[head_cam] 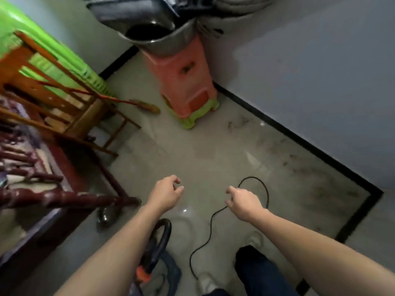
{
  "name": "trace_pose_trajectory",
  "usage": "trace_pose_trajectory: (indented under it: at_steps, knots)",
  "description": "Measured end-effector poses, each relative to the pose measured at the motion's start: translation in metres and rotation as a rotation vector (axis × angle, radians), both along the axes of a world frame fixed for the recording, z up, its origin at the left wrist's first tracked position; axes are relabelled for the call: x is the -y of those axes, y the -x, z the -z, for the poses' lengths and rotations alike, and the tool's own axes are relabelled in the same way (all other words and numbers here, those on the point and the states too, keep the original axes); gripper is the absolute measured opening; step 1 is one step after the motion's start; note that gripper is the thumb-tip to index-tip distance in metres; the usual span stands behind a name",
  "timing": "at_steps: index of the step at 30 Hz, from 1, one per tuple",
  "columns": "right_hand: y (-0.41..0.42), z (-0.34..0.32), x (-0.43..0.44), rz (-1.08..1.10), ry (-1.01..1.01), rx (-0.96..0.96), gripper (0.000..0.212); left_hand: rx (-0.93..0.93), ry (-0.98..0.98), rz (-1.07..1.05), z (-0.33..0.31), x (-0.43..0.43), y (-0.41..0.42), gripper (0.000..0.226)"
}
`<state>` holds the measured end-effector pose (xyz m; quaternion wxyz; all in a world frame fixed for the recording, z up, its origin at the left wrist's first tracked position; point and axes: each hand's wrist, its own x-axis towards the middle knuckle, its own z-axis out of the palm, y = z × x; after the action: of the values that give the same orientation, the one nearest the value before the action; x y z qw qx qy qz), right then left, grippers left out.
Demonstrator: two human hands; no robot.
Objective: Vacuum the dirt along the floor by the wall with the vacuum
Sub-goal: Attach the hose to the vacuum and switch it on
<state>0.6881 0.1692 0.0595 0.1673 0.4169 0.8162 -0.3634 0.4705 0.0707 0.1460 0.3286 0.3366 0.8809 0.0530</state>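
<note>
Our two bare forearms reach forward from the bottom edge, above dark trouser legs and a pale shoe [206, 282]. Far to the left of our left hand stands dark carved wooden furniture [42, 197], and beyond it a brown wooden chair [53, 92] in front of a green plastic chair [44, 60]. A red-handled brush [145, 106] lies on the floor [192, 150] ahead of that hand, near an orange plastic stool stack [183, 82] that carries a metal basin [164, 44]. Our left hand [166, 194] hovers with its fingers loosely curled and nothing in them. Under that forearm, behind the hand, is the vacuum [159, 242], showing a black loop handle and an orange part; neither hand touches it. A thin black cord [210, 223] runs up from near our feet and loops beyond our right hand [243, 202], passing behind its curled fingers; we cannot tell whether they pinch it or only hover above it. Right of that hand, grey dirt [299, 167] is scattered along the floor beside the black baseboard [299, 139] of a pale wall [320, 71]
</note>
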Motion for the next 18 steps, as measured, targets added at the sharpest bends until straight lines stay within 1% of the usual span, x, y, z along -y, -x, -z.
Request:
trace_pose_trajectory:
  at_steps: [3, 7, 13, 16, 18]
  knots:
    - [0.060, -0.017, 0.049, -0.179, -0.011, -0.022, 0.037, -0.059, -0.006, -0.196, -0.025, 0.094, 0.049, 0.024]
    - [0.128, -0.037, 0.134, -0.377, -0.008, -0.024, 0.038, -0.055, -0.013, -0.429, -0.036, 0.230, 0.084, 0.024]
    - [0.188, -0.047, 0.277, -0.586, 0.013, -0.022, 0.034, -0.050, 0.021, -0.679, -0.029, 0.415, 0.098, 0.020]
    - [0.208, -0.043, 0.332, -0.704, 0.030, 0.008, 0.035, -0.019, 0.020, -0.820, -0.018, 0.480, 0.099, 0.020]
    - [0.220, -0.039, 0.362, -0.773, 0.053, 0.015, 0.031, -0.004, 0.031, -0.887, -0.008, 0.514, 0.096, 0.017]
